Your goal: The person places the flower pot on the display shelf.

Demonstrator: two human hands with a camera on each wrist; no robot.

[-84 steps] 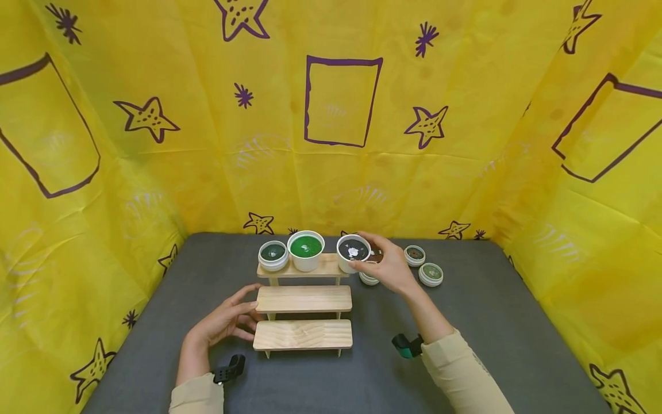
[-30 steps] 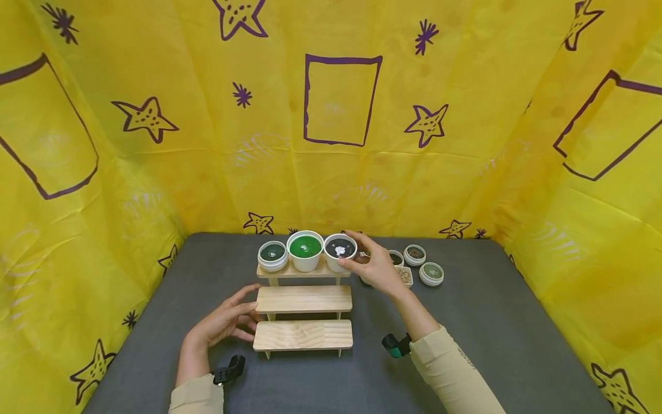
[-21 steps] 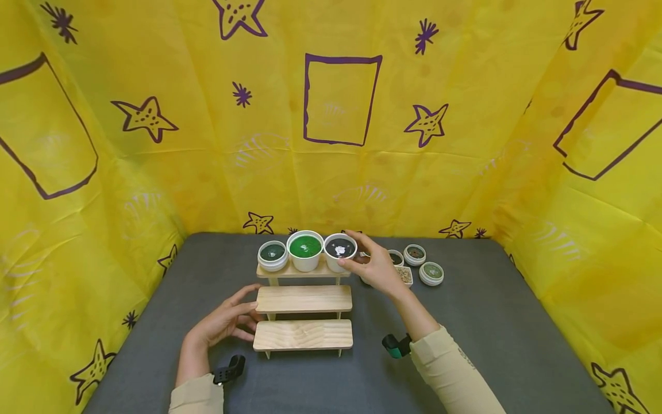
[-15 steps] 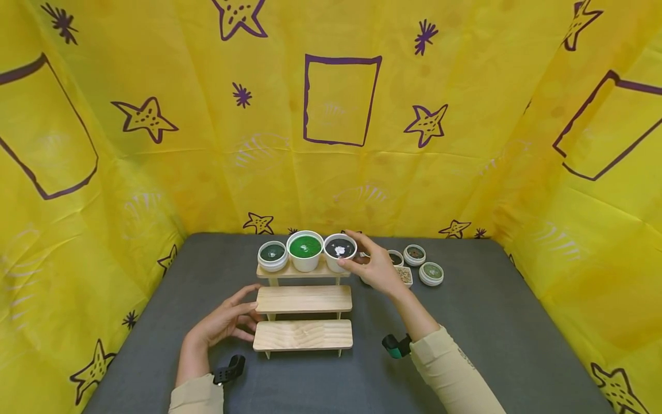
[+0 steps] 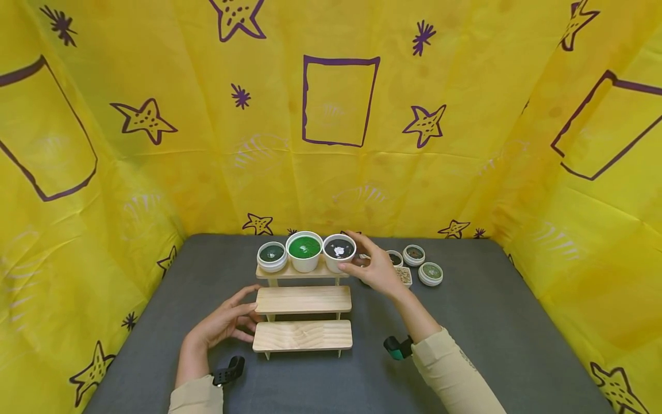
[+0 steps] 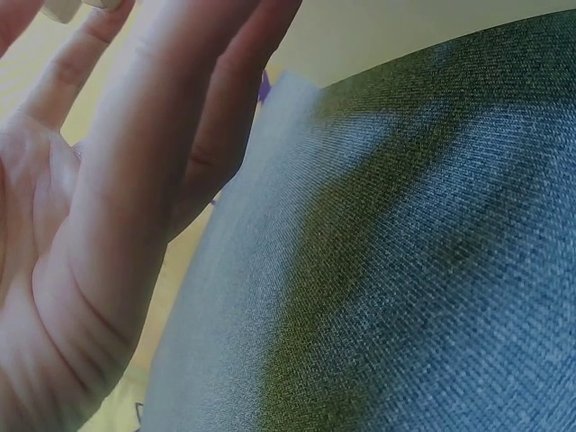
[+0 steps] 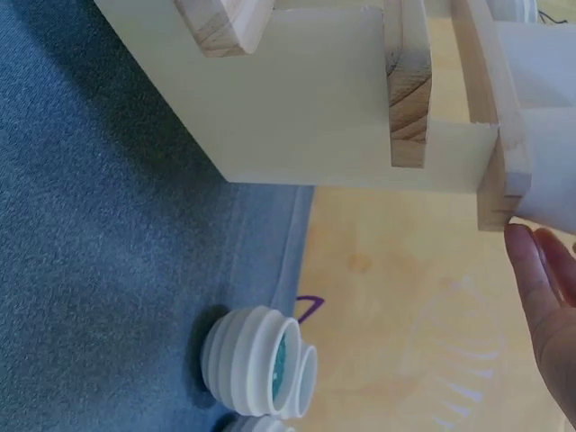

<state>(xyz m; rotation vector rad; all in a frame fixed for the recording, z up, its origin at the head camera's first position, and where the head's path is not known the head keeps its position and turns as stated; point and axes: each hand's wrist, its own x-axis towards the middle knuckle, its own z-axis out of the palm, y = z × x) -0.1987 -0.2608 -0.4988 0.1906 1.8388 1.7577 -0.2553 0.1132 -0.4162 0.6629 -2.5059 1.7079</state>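
A three-tier wooden stand [image 5: 303,300] rises in steps on the dark table. My left hand [image 5: 223,319] holds it by the left end of the middle shelf, index finger at the back corner and thumb at the front. On the top shelf stand a low white jar with dark green content [image 5: 272,254], a taller white cup of bright green [image 5: 304,248] and a white cup with dark filling [image 5: 339,250]. Thumb and index finger of my right hand [image 5: 376,267] pinch that dark cup at its right side. In the right wrist view, the fingertips [image 7: 531,261] are at the top shelf's end.
Right of the stand, partly behind my right hand, are a small white dish of beige bits [image 5: 403,276], a ribbed white jar with light green content [image 5: 431,273] and a jar with brownish content [image 5: 414,254]. Patterned yellow cloth [image 5: 331,190] walls the table's back and sides.
My right hand has moved the dark cup left along the top shelf, beside the bright green one. Over the last second both hands have stayed nearly still.
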